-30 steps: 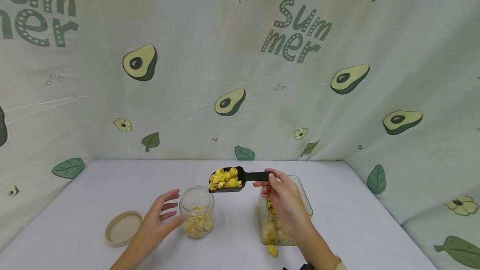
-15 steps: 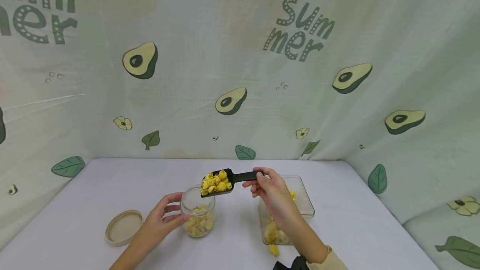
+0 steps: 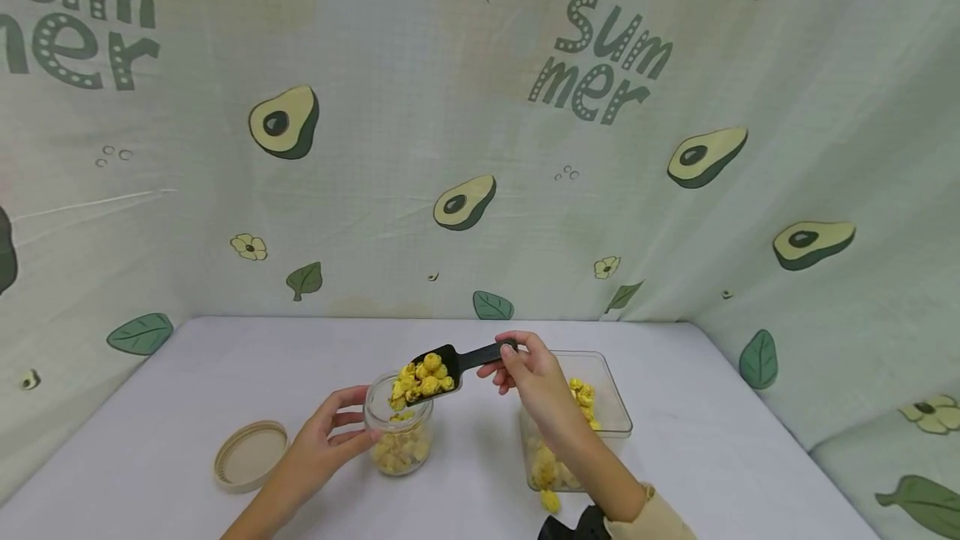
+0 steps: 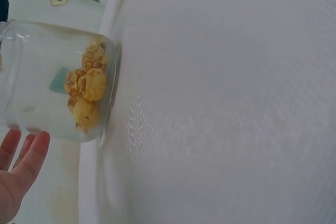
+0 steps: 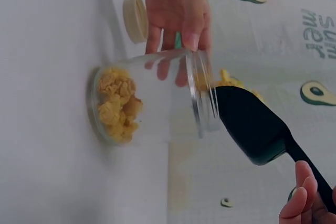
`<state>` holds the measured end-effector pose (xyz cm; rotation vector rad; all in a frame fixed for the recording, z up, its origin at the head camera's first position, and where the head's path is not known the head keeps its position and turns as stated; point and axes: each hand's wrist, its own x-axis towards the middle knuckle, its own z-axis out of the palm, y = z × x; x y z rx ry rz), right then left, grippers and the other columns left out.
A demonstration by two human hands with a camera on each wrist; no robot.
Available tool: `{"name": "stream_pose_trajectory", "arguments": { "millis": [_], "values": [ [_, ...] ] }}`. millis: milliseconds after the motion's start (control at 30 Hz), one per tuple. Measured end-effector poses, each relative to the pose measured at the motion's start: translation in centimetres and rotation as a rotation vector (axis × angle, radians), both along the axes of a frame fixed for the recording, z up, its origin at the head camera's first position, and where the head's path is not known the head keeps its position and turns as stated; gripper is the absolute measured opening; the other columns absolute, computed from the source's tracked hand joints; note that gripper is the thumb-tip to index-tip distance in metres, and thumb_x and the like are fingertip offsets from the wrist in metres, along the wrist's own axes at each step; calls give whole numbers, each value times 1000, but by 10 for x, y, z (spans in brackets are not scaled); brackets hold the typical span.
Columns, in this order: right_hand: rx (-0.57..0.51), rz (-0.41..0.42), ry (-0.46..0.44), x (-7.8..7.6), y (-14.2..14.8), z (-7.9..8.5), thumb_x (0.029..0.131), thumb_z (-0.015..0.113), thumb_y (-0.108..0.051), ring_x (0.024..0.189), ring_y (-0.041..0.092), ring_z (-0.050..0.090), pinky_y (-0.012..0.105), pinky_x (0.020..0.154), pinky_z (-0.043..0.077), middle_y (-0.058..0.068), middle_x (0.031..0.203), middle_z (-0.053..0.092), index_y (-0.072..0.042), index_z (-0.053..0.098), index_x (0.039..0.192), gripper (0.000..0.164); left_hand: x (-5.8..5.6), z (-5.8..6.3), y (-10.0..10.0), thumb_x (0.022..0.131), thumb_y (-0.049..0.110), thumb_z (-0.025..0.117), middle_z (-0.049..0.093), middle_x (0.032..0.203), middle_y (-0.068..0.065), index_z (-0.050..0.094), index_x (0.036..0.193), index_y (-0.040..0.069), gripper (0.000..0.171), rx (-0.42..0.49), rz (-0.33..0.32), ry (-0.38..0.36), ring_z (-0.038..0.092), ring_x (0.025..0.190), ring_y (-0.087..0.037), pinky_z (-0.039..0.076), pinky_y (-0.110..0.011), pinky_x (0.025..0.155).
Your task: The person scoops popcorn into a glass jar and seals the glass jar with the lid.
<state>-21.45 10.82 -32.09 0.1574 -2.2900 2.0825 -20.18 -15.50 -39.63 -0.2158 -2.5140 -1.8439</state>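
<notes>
My right hand (image 3: 536, 382) pinches the handle of a black scoop (image 3: 480, 355) heaped with yellow popcorn (image 3: 423, 380). Tilted down to the left, the scoop has its front edge over the mouth of a clear glass jar (image 5: 163, 98). Popcorn pieces (image 4: 86, 87) cover the jar's bottom, and the jar stands upright on the table. On the jar's left side, my left hand (image 3: 322, 440) holds it near the rim, thumb in front and fingers (image 5: 164, 69) behind. The right wrist view shows the scoop's dark underside right at the jar's rim.
Behind my right forearm stands a clear rectangular container (image 3: 611, 394) with more popcorn. One loose popcorn piece (image 3: 551, 501) lies in front of it. A round beige lid (image 3: 251, 457) rests left of my left hand. A printed cloth (image 3: 375, 107) hangs behind the white table (image 3: 300, 348).
My right hand has brought the loaded scoop left, and its front now tips down over the jar's mouth. My left hand has closed in from beside the jar to hold it.
</notes>
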Motion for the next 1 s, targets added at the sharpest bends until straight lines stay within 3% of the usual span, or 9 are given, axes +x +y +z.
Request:
{"name": "stream_pose_trajectory", "arguments": {
  "millis": [267,400,533,633,767,833,1000],
  "values": [
    [7,-7,32,1,-3,3,97,46,-9,69,15,52,21,65,47,15,84,69,-3,48,117,21,-1,-1,-1,80,18,73,49,131,-10,48,127,7,54,-7,-3,19,53,103,-7,49,-18,84],
    [68,7,94,4,-5,4,97,47,-11,68,13,52,21,65,47,17,84,69,-3,48,116,21,-1,-2,-1,79,17,73,49,131,-11,49,126,7,54,2,-4,25,53,102,-6,50,-18,84],
    [233,31,233,10,-8,4,97,47,-14,70,11,50,20,61,43,9,82,69,-8,50,115,19,0,-2,0,79,16,73,49,131,-12,49,126,6,53,9,2,30,54,102,-9,50,-17,83],
    [359,40,387,16,-11,4,97,48,-14,72,11,51,21,59,41,1,80,69,-11,51,114,18,0,-1,1,79,16,73,49,131,-11,49,126,7,53,14,7,21,53,103,-9,49,-16,83],
    [419,51,543,21,-14,4,96,49,-13,73,12,54,21,63,45,-3,79,67,-10,51,114,18,1,-1,1,80,18,73,48,132,-9,48,127,8,54,15,9,-2,52,104,-10,49,-15,84],
    [428,53,563,22,-15,4,96,49,-14,73,13,55,21,64,46,-4,79,67,-9,51,114,18,0,-1,1,80,19,72,48,132,-9,48,127,8,54,12,8,-5,52,105,-11,49,-17,85],
    [416,38,514,24,-15,3,97,49,-16,75,11,55,22,67,46,-5,80,67,-13,52,114,19,1,0,1,80,19,72,49,132,-10,48,127,7,54,3,13,-7,52,107,-14,49,-16,84]
  ]
}}
